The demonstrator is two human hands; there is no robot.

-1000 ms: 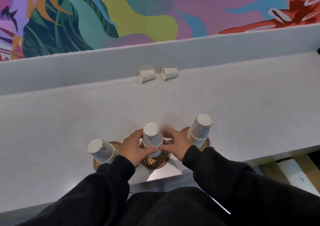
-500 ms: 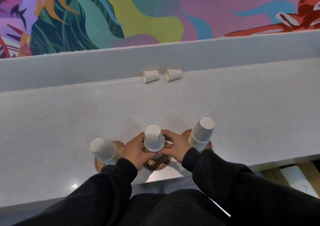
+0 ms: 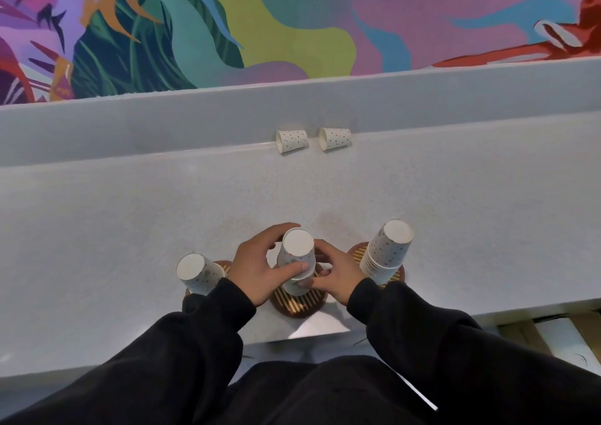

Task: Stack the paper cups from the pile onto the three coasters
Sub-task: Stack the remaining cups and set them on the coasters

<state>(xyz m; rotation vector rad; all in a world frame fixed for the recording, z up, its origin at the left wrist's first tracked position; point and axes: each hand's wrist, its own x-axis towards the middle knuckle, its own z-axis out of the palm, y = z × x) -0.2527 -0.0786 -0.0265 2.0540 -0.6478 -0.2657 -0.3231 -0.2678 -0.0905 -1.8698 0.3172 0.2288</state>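
2 hands: my left hand (image 3: 260,270) and right hand (image 3: 336,276) curl round the middle stack (image 3: 297,255), fingers (image 3: 291,267) closed on its sides, I judge to steady it upside down on its coaster (image 3: 299,306).
Neighbours: left stack (image 3: 198,273) and right stack (image 3: 387,249), each on its own coaster.
Left to do: 2 loose cups (image 3: 291,140) lie tipped at the worktop's (image 3: 130,229) back edge.
Writing: none readable, only coloured dots.

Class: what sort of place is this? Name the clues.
Probably a café-style or public indoor counter: a long pale grey speckled countertop, a bright multicoloured mural behind it, and dotted white paper cups on round brown gold-striped coasters.
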